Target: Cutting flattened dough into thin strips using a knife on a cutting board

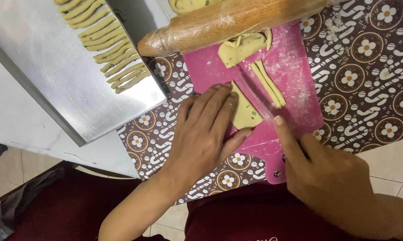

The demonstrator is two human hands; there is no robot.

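Rolling pin [228,22] blocks far edge — board's [295,67] right free.

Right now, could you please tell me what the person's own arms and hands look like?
Both forearms are bare, with no sleeves in view. The left hand and right hand wear no gloves, rings or watch. The fingernails are short and unpainted.

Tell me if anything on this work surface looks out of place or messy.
Nothing looks damaged. The rolling pin lies tilted across the top of the pink cutting mat, wrapped in plastic film, and loose flour dusts the mat's right side.
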